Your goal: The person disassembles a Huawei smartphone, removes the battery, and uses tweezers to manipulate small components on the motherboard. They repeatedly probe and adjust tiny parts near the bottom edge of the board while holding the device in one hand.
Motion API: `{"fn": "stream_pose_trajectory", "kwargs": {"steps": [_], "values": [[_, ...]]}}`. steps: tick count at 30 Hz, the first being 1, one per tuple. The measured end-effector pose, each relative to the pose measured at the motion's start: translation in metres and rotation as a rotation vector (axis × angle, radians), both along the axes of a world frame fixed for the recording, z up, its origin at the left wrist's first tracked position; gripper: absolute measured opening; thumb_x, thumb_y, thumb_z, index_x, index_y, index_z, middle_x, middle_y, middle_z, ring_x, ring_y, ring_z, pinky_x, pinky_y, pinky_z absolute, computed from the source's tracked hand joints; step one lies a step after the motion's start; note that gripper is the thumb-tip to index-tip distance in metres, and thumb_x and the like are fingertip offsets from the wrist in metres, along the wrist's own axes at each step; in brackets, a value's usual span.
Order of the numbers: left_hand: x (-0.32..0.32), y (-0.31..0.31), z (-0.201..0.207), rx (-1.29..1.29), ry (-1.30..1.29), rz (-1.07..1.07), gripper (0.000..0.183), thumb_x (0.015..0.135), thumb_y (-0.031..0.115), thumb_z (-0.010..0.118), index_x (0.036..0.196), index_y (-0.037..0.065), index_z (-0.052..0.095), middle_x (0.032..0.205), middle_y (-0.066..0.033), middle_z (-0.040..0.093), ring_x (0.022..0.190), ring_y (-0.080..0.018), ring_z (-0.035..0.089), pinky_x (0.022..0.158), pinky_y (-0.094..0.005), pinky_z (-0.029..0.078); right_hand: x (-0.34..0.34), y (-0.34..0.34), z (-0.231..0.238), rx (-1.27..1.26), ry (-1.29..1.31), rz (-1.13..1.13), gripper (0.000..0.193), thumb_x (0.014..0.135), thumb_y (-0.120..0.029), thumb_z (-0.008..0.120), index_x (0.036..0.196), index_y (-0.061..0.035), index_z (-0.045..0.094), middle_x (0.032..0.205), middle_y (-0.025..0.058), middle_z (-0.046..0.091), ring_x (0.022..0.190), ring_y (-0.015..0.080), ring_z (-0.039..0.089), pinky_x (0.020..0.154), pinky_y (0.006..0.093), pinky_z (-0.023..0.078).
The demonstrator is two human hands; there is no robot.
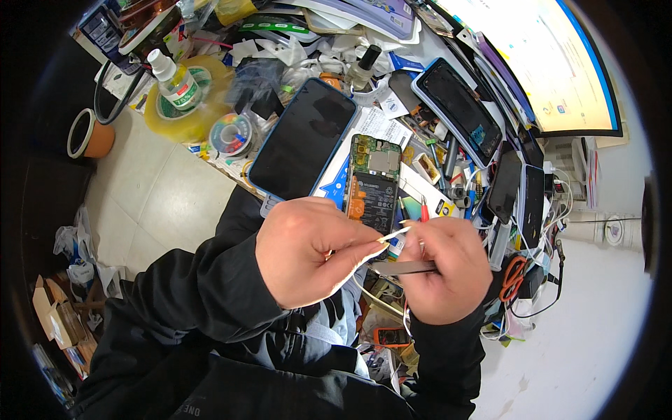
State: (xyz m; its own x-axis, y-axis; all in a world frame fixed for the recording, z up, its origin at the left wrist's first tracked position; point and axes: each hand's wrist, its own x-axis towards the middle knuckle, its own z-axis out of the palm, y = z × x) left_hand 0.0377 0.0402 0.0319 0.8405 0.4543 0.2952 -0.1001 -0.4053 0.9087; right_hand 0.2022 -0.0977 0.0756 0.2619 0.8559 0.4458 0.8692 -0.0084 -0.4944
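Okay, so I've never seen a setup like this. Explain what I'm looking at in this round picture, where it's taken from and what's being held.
There's no robot here, just a person's bare hands. The one picture comes from a wide fisheye camera on their head, looking down, so straight edges bend near the rim. The left hand and right hand pinch a thin white strand, perhaps a cable. The right hand also holds a flat grey metal tool; its exact kind is unclear. Laid out ahead, amid clutter, are an opened phone with its insides showing, a large dark-screened device with a blue edge, and a spray bottle. At upper right is a lit screen.
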Motion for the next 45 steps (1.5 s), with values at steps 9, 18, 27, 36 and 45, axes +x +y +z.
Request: {"fn": "stream_pose_trajectory", "kwargs": {"steps": [9, 18, 27, 36, 45], "values": [[0.021, 0.028, 0.012, 0.361, 0.050, 0.222, 0.031, 0.086, 0.005, 0.078, 0.116, 0.003, 0.075, 0.091, -0.0101, 0.074, 0.073, -0.0190, 0.063, 0.068, -0.0337, 0.047, 0.005, -0.007, 0.004, 0.040, 0.347, -0.189, 0.011, 0.084, 0.003, 0.075, 0.096, 0.0011, 0.076, 0.091, 0.0074, 0.068, 0.066, 0.0083, 0.056, 0.057, 0.0229, 0.042], [-0.008, -0.012, -0.004, 0.204, -0.181, -0.157, 0.040, 0.078, 0.009, 0.085, 0.117, 0.005, 0.076, 0.123, -0.0162, 0.068, 0.111, -0.0319, 0.066, 0.094, -0.0419, 0.051, -0.041, -0.043, -0.017, -0.187, 0.996, -0.110, 0.012, 0.089, 0.003, 0.070, 0.101, 0.0022, 0.074, 0.097, 0.0071, 0.068, 0.079, 0.0114, 0.063, 0.069, 0.0241, 0.048], [-0.047, -0.036, -0.044, 0.345, -0.183, -0.027, 0.027, 0.076, 0.010, 0.085, 0.100, 0.002, 0.077, 0.100, -0.0067, 0.072, 0.087, -0.0234, 0.069, 0.072, -0.0311, 0.052, -0.090, -0.071, -0.065, -0.161, 1.284, -0.035, 0.014, 0.095, 0.002, 0.065, 0.106, 0.0037, 0.074, 0.097, 0.0103, 0.068, 0.074, 0.0115, 0.060, 0.064, 0.0230, 0.044], [-0.054, -0.046, -0.043, -1.213, 0.226, 0.096, 0.022, 0.100, 0.022, 0.071, 0.099, 0.000, 0.074, 0.089, -0.0093, 0.073, 0.071, -0.0092, 0.064, 0.058, -0.0226, 0.049, -0.064, -0.111, -0.060, 0.062, 0.681, 0.024, 0.026, 0.089, -0.008, 0.067, 0.113, 0.0003, 0.074, 0.088, 0.0110, 0.065, 0.067, 0.0197, 0.058, 0.061, 0.0322, 0.045], [-0.044, -0.055, -0.039, -1.270, 0.235, 0.116, 0.033, 0.099, 0.031, 0.071, 0.104, -0.001, 0.076, 0.099, -0.0111, 0.076, 0.086, -0.0127, 0.071, 0.060, -0.0231, 0.052, -0.076, -0.114, -0.070, 0.159, 0.653, 0.113, 0.036, 0.082, 0.001, 0.076, 0.117, 0.0040, 0.069, 0.097, 0.0172, 0.071, 0.075, 0.0296, 0.069, 0.067, 0.0374, 0.055]]}}
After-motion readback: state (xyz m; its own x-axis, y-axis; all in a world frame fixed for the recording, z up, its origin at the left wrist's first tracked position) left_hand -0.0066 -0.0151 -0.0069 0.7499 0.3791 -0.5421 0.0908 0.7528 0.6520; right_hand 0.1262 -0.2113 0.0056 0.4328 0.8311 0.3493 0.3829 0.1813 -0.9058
